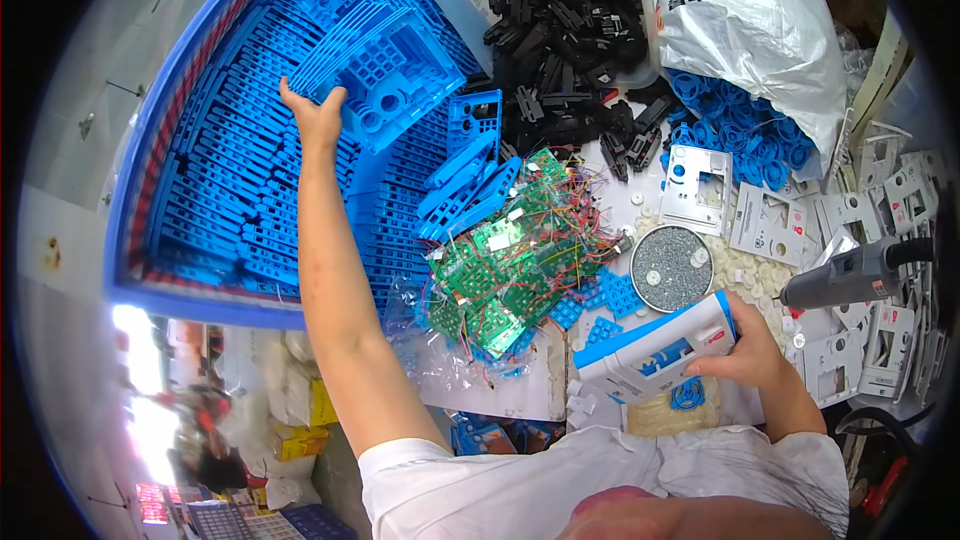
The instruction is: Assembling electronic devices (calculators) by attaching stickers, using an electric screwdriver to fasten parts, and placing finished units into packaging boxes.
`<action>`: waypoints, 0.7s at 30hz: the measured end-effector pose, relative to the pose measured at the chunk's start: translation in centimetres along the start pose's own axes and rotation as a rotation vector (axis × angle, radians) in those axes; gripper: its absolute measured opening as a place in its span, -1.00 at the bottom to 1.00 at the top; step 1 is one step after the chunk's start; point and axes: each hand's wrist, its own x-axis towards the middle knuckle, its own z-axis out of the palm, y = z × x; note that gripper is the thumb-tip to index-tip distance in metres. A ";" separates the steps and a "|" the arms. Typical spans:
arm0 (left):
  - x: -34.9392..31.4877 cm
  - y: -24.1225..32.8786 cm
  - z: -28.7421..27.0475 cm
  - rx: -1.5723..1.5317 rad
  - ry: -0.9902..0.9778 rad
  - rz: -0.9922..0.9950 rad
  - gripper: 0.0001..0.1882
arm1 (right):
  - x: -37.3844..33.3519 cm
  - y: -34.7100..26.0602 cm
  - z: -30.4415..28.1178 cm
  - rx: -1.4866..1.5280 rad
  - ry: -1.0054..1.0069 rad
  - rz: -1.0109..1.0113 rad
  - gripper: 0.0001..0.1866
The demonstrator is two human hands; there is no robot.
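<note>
My left hand (318,118) reaches far out over the big blue bin. Its thumb and fingers are closed round the near left edge of several nested blue plastic housings (400,75), which have square grids and round holes. Below them, rows of similar blue housings (225,175) are packed on edge. Close to my body, my right hand (755,352) grips a white-and-blue plastic casing (655,352) by its right end. The casing is tilted, with its white panel and cut-out window showing. A round tin of small metal screws (672,270) stands just beyond it.
Green circuit boards (495,275) with loose wires are heaped mid-table. Black plastic parts (560,25) fill the back. Blue rings (740,130) spill from a white sack (750,20). White panels (840,365) and a grey electric screwdriver (845,280) are at right. The bin's rim (130,290) curves left.
</note>
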 end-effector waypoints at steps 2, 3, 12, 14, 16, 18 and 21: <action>-0.8 0.6 -0.7 -0.068 -0.035 -0.102 0.19 | -0.1 -0.2 0.4 0.008 -0.002 0.024 -0.29; -1.3 1.1 -0.8 -0.104 -0.054 -0.153 0.19 | -0.2 -0.3 0.5 0.012 -0.001 0.036 -0.29; -3.9 3.8 -1.1 -0.224 -0.123 -0.203 0.16 | -1.1 -0.3 1.2 0.056 0.005 0.026 -0.20; -4.5 4.0 -1.0 -0.325 -0.121 -0.231 0.14 | -0.9 -0.1 0.9 0.015 0.006 0.011 -0.16; -4.5 3.6 -0.7 -0.473 -0.105 -0.254 0.07 | -0.2 0.0 0.8 0.043 0.031 -0.008 -0.13; -4.0 1.6 -0.2 -0.693 -0.132 -0.265 -0.05 | 2.0 0.1 1.0 0.141 0.072 -0.027 -0.11; -3.3 -1.8 1.4 -0.963 -0.167 -0.364 -0.36 | 9.2 1.3 1.0 0.349 0.142 -0.085 -0.11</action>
